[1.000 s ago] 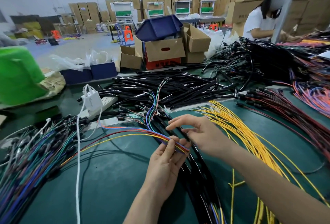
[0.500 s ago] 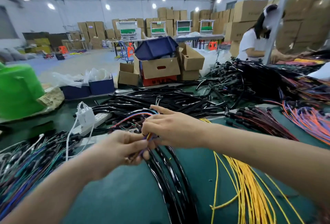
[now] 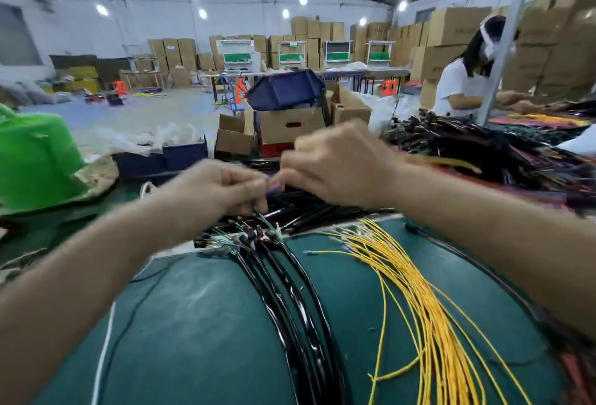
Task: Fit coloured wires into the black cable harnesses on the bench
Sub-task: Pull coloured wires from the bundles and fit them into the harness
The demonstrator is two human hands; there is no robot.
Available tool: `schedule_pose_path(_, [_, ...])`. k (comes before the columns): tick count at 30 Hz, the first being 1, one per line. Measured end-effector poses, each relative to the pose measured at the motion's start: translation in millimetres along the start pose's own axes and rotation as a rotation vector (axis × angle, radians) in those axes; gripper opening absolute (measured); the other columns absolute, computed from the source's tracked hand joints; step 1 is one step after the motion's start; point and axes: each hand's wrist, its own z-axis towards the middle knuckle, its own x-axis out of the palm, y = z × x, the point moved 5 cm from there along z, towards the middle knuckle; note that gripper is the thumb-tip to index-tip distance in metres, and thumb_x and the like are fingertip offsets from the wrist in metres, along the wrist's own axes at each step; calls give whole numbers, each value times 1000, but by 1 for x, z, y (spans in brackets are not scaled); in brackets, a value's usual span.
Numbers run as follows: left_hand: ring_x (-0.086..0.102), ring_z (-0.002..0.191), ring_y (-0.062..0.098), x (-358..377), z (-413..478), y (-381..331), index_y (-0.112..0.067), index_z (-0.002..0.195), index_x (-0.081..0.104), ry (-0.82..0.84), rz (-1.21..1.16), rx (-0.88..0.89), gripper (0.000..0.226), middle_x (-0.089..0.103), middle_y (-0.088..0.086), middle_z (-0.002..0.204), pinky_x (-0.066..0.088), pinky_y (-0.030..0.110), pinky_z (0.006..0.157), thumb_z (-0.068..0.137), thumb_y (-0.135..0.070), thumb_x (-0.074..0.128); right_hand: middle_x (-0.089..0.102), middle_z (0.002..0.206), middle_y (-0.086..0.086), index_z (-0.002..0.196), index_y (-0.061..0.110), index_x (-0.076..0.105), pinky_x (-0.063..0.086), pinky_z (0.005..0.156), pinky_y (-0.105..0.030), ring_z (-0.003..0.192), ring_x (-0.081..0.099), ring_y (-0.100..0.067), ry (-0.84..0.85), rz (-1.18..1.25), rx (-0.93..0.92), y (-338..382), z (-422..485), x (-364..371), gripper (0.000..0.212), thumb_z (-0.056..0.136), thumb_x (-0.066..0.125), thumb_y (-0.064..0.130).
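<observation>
Both my hands are raised above the green bench, blurred by motion. My left hand (image 3: 222, 188) has its fingers curled round a small bundle of coloured wires (image 3: 274, 182), purple and orange where they show. My right hand (image 3: 338, 166) pinches the same bundle from the right, fingertips meeting those of the left. Below them a bundle of black cable harnesses (image 3: 290, 295) runs down the green mat (image 3: 193, 324), with thin coloured wire ends fanning out at its top (image 3: 251, 233). A sheaf of yellow wires (image 3: 419, 291) lies to its right.
More black harnesses (image 3: 483, 150) pile up at the back right, with reddish wires along the right edge. A green bag (image 3: 35, 159) stands at the left. Cardboard boxes (image 3: 290, 127) and a blue bin (image 3: 283, 90) sit behind the bench. Another person (image 3: 464, 82) works at the far right.
My hands rose and moved away from me with the coloured wires, and the view tilted up. The wire bundle is now held higher, off the mat.
</observation>
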Motion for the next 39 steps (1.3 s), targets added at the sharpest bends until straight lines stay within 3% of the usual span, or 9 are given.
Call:
schedule_pose_path(3, [57, 54, 4, 19, -6, 52, -12, 85, 73, -111, -145, -133, 12, 69, 4, 69, 51, 14, 56, 85, -5, 63, 65, 75, -2, 89, 16, 62, 32, 50, -29, 62, 63, -26, 113, 172, 246, 29, -50, 57, 37, 98, 41, 45])
schedule_pose_path(9, [64, 56, 13, 40, -21, 112, 2, 76, 69, -269, -287, -223, 11, 66, 12, 64, 55, 20, 59, 82, 9, 63, 63, 72, 2, 86, 20, 59, 31, 52, -29, 68, 62, -24, 115, 444, 540, 68, -105, 120, 46, 97, 30, 53])
schedule_pose_path(12, [64, 54, 13, 47, -26, 123, 3, 76, 68, -223, -227, -253, 12, 66, 11, 61, 54, 20, 57, 81, 12, 62, 61, 81, 8, 101, 28, 58, 39, 63, -31, 78, 60, -16, 171, 659, 598, 82, -108, 129, 22, 96, 44, 45])
schedule_pose_path(16, [67, 59, 15, 58, -30, 129, 2, 76, 69, -179, -270, -284, 12, 68, 12, 64, 55, 21, 60, 82, 10, 63, 61, 79, 15, 104, 28, 58, 42, 64, -18, 64, 53, -1, 142, 1032, 623, 97, -96, 127, 21, 86, 65, 21])
schedule_pose_path(21, [72, 72, 20, 67, -37, 143, -1, 79, 75, -254, -764, -379, 16, 72, 19, 83, 57, 23, 63, 79, -10, 62, 52, 48, 18, 79, 17, 71, 28, 49, -12, 44, 39, -2, -30, 1307, 880, 87, -110, 132, 6, 82, 72, 12])
schedule_pose_path(25, [71, 67, 15, 82, -39, 149, -3, 77, 77, -232, -1068, -483, 18, 73, 16, 81, 57, 21, 59, 65, -16, 72, 47, 44, 15, 75, 20, 70, 28, 47, -16, 44, 34, -4, -44, 1406, 902, 85, -113, 135, 10, 82, 73, 13])
schedule_pose_path(29, [70, 61, 17, 94, -36, 146, 3, 76, 75, -171, -1298, -523, 60, 71, 19, 82, 57, 25, 52, 23, -13, 97, 54, 51, 11, 73, 23, 68, 31, 51, -22, 49, 37, -9, -49, 1509, 909, 83, -116, 136, 16, 82, 72, 10])
schedule_pose_path(33, [70, 63, 18, 98, -32, 143, 2, 75, 75, -150, -1332, -517, 58, 70, 18, 80, 57, 25, 54, 23, -8, 97, 54, 54, 5, 72, 27, 68, 29, 53, -29, 52, 37, -16, -58, 1523, 912, 81, -118, 137, 19, 81, 73, 11])
schedule_pose_path(39, [69, 60, 18, 102, -27, 146, 3, 77, 75, -173, -1284, -495, 58, 71, 18, 79, 59, 28, 57, 24, -5, 97, 57, 52, 6, 77, 28, 66, 36, 50, -21, 49, 45, -7, -58, 1476, 888, 79, -121, 136, 19, 82, 73, 11])
